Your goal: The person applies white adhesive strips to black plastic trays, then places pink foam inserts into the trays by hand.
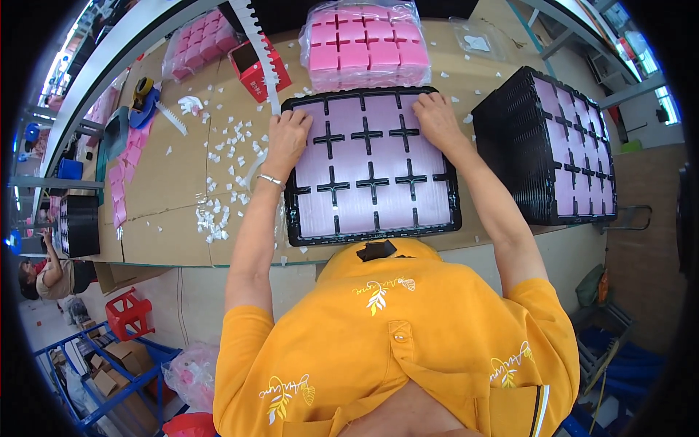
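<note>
A black plastic tray [373, 151] lies flat on the table in front of me, with cross-shaped black dividers and lilac sheet-like pieces [397, 207] filling its compartments. My left hand [291, 137] grips the tray's far left corner, its fingers bent over the rim. At the far right corner, my right hand [439, 125] has its fingers curled onto the rim in the same way. The thumbs and the undersides of both hands are largely hidden. To the right stands a tall stack of similar black trays [510, 146], its top one also filled with lilac pieces.
A plastic-wrapped block of pink foam pieces [368, 51] sits behind the tray, beside a red box [258, 69]. White scraps [218, 218] litter the cardboard-covered table [164, 233] on the left. A blue tape dispenser [144, 109] and a white toothed strip [255, 44] are there too. Another person [54, 273] is far left.
</note>
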Available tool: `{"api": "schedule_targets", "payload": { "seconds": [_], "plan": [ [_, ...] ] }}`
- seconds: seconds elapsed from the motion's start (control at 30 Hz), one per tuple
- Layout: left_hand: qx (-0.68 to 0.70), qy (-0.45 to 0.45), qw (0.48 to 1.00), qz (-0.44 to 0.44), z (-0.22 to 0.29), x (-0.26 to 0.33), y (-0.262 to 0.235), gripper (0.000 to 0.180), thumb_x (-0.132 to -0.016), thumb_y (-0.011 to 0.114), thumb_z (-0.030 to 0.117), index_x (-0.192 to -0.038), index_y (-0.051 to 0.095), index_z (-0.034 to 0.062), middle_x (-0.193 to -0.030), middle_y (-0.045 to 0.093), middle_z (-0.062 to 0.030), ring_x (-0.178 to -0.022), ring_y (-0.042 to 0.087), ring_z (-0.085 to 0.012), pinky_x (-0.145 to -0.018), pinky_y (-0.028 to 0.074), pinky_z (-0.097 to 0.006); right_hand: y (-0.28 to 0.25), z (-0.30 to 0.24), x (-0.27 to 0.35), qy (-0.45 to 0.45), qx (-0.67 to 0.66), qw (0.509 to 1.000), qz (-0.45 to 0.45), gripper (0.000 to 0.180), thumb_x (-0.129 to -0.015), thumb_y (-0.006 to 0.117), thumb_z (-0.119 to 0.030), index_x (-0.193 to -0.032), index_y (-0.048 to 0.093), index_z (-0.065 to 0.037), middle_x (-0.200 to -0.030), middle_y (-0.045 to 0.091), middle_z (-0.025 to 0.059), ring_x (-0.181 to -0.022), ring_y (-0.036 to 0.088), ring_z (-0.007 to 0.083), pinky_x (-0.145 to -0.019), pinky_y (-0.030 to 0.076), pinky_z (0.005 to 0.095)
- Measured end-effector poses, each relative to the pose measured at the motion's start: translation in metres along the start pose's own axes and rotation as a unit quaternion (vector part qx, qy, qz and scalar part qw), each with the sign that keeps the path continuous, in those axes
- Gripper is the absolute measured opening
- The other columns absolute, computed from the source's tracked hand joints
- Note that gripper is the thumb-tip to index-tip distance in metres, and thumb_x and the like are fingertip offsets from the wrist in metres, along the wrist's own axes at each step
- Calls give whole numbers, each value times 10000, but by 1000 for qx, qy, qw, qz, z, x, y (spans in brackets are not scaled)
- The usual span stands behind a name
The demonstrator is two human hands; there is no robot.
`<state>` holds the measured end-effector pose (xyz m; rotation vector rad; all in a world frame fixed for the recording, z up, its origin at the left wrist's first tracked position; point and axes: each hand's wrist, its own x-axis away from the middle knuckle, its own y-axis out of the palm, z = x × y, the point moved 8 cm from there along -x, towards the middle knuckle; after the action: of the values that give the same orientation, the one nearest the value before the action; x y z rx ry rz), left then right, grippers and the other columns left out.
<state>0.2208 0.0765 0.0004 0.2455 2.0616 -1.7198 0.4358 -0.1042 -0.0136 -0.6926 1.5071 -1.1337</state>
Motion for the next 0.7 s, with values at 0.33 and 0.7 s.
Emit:
{"api": "schedule_targets", "payload": {
  "seconds": [0.33,0.7],
  "plan": [
    [67,-318,944,66,-74,98,-14,151,-859,589,90,-951,704,61,-833,655,-74,-718,634,-216,-596,474,-370,-52,45,77,224,-135,965,-17,192,-897,577,-186,-971,686,-47,-907,638,170,-877,626,365,-769,513,433],
    [600,-508,612,-80,-51,140,32,122,-876,632,93,-883,679,-19,-651,577,7,-515,483,-79,-480,372,-240,7,59,162,488,-548,677,-61,163,-857,638,-38,-976,700,55,-726,638,21,-586,513,84,-565,427,236]
  ]
}}
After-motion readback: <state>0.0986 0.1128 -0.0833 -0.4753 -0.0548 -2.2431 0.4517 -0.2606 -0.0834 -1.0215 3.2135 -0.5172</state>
